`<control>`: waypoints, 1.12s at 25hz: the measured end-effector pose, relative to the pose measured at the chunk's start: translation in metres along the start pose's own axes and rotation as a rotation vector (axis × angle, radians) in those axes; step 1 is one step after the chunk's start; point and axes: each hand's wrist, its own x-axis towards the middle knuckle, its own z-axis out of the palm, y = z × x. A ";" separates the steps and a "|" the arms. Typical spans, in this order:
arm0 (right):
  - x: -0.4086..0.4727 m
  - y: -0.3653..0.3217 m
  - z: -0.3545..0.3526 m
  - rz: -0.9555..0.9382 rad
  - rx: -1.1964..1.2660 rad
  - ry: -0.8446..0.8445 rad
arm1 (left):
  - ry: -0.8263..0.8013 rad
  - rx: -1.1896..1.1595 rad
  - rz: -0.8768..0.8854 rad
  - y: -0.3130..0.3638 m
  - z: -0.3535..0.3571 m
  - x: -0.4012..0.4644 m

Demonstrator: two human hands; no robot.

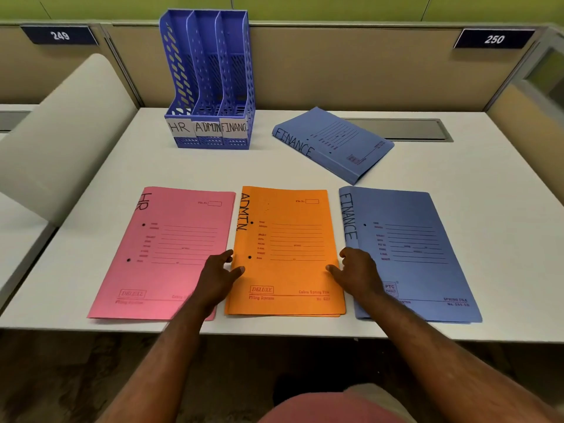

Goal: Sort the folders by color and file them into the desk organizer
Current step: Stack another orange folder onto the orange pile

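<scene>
Broadly, a white desk (213, 169) bounded by beige partition panels carries every item shown; a blue desk organizer (210, 77) stands upright at the far left-centre against the partition, its three slots labelled HR, ADMIN and FINANCE from left to right, with no folder visible in any of them; a blue folder marked FINANCE (332, 143) lies flat and askew behind the front row, to the right of the organizer and apart from it; three folders lie flat side by side along the near edge: a pink HR folder (164, 254) at left, an orange ADMIN folder (287, 239) in the middle, and a second blue FINANCE folder (421, 233) at right; the left hand (218, 274) rests at the seam between pink and orange, fingers loosely spread, thumb tip touching the orange folder's left edge, gripping nothing; the right hand (355, 271) rests likewise at the seam between orange and blue, fingers relaxed, touching the orange folder's right edge; number plates 249 (59, 35) and 250 (494, 39) hang on the partition.
</scene>
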 end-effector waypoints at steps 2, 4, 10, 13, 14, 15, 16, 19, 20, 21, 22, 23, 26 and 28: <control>0.004 0.002 -0.001 -0.013 -0.001 -0.013 | 0.013 0.019 0.039 0.012 0.002 0.010; 0.012 0.005 -0.004 -0.019 0.007 -0.019 | 0.022 0.021 0.099 0.029 0.005 0.022; 0.066 0.011 -0.033 -0.084 0.093 0.006 | 0.020 0.004 0.242 0.091 0.035 0.061; 0.100 0.023 -0.047 -0.080 0.163 0.020 | 0.034 -0.004 0.275 0.114 0.054 0.078; 0.114 0.028 -0.051 -0.075 0.164 0.023 | 0.033 -0.010 0.275 0.123 0.060 0.086; 0.130 0.034 -0.057 -0.068 0.160 0.025 | 0.030 -0.019 0.273 0.132 0.067 0.095; 0.146 0.040 -0.062 -0.057 0.157 0.030 | 0.027 -0.034 0.269 0.141 0.074 0.104; 0.192 0.056 -0.079 -0.045 0.152 0.070 | 0.033 -0.077 0.245 0.166 0.094 0.132; 0.205 0.060 -0.084 -0.046 0.145 0.080 | 0.035 -0.088 0.239 0.172 0.101 0.140; 0.220 0.065 -0.089 -0.045 0.142 0.085 | 0.038 -0.096 0.234 0.180 0.108 0.149; 0.235 0.069 -0.093 -0.043 0.145 0.088 | 0.041 -0.103 0.230 0.187 0.116 0.159; 0.249 0.073 -0.097 -0.043 0.150 0.090 | 0.043 -0.111 0.224 0.194 0.123 0.169; 0.288 0.086 -0.109 -0.043 0.151 0.113 | 0.055 -0.157 0.188 0.212 0.145 0.197; 0.310 0.095 -0.115 -0.049 0.150 0.144 | 0.074 -0.201 0.146 0.223 0.159 0.212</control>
